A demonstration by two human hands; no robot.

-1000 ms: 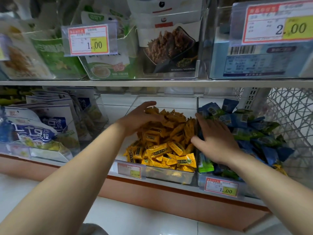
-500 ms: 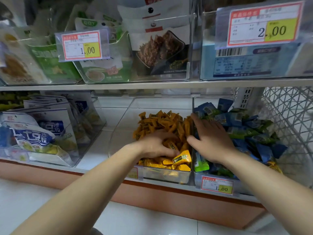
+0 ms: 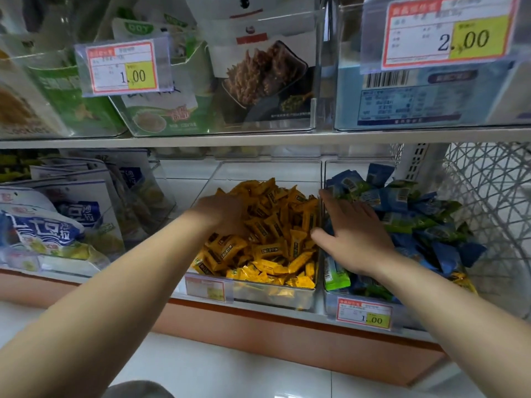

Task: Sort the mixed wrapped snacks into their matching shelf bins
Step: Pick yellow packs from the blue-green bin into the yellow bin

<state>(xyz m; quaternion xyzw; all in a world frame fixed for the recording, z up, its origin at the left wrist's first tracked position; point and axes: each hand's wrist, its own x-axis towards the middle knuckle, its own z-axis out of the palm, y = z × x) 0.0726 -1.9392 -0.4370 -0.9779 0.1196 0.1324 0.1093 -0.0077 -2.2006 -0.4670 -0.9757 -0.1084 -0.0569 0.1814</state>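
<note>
1. The left hand is sunk into the yellow snacks in the middle bin. Its fingers are buried and blurred, so I cannot tell whether it grips anything.
2. The right hand lies flat with straight fingers on the blue and green snacks in the right bin. Its fingertips are close to the wall shared with the middle bin, and it holds nothing.
3. The yellow heap rises close to the top of that shared wall. A careless sweep by the left hand could tip pieces over it into the right bin and mix the sorts again.
4. A yellow wrapper sits at the front right corner of the right bin, well apart from both hands and partly buried. It is easy to overlook.
5. The wrappers look slick and the bin fronts are low. A loose handful would likely shed pieces onto the floor.
</note>
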